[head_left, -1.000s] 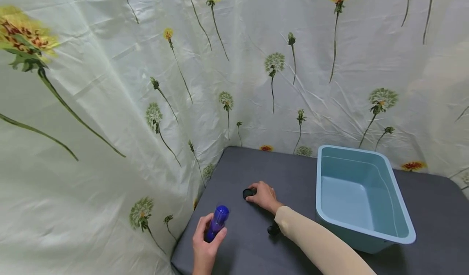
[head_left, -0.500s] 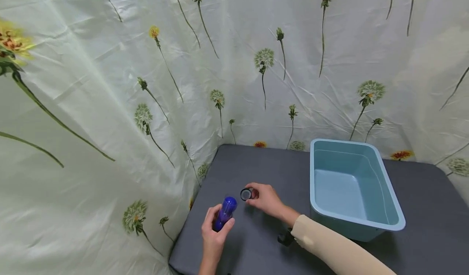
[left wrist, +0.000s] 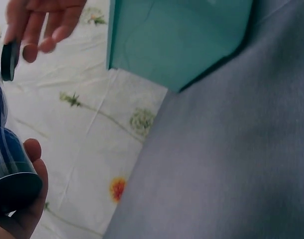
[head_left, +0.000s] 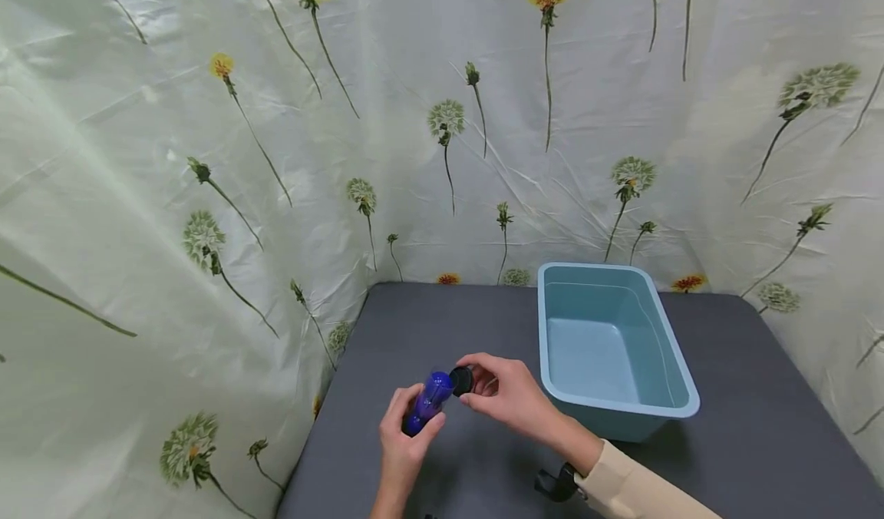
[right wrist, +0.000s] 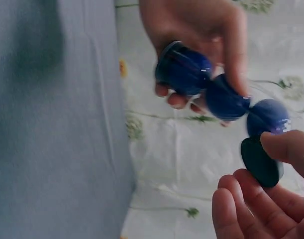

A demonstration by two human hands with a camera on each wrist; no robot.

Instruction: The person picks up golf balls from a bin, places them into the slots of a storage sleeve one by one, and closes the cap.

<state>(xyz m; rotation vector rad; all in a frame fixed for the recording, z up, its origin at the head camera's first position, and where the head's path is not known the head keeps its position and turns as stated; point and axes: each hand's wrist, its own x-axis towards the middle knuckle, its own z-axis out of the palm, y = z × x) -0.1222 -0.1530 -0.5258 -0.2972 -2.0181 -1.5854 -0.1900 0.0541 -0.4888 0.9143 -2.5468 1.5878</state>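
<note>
My left hand (head_left: 403,444) grips a clear tube (head_left: 427,405) with blue balls inside, tilted up toward the right. In the right wrist view three blue balls (right wrist: 226,97) sit in a row, and a dark cap covers the tube's end by the palm. Between thumb and fingers my right hand (head_left: 516,398) pinches a round black lid (head_left: 461,381), held on edge right beside the tube's upper end. The left wrist view has the lid (left wrist: 9,62) near that end too; whether the two touch I cannot tell.
A light blue plastic bin (head_left: 608,424) stands on the dark grey table (head_left: 428,319), right of the hands. White curtains (head_left: 414,143) with printed dandelions hang behind and at the left. A black device (head_left: 556,484) shows at the right wrist.
My right hand has lifted the lid off the table and brought it beside the tube's upper end. The left hand has raised the tube slightly toward it. The view has turned right.
</note>
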